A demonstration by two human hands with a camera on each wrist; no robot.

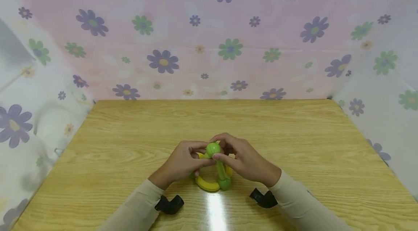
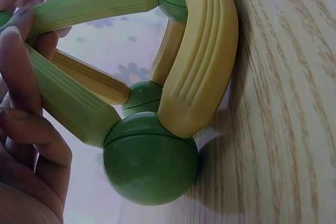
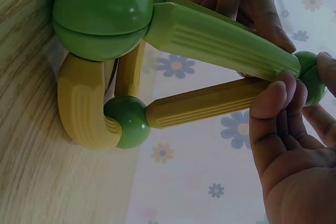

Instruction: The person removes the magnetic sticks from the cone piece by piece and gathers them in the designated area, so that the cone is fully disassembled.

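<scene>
On table (image 1: pixel 294 133) | left hand (image 1: pixel 180 161) pinching green rod (image 2: pixel 73 98), right hand (image 1: pixel 249 160) pinching top green ball (image 1: pixel 213 148) | curved yellow rod (image 2: pixel 202 61) joins lower green balls (image 2: pixel 150 166)

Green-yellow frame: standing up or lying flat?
Standing up: a green rod rises from a lower ball near the tabletop to the top ball, between left hand and right hand.

Left grip (image 1: pixel 183 160) and right grip (image 1: pixel 243 158) hold green-and-yellow frame (image 1: pixel 221 171).

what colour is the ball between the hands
Green; the ball shows best in the head view.
</scene>
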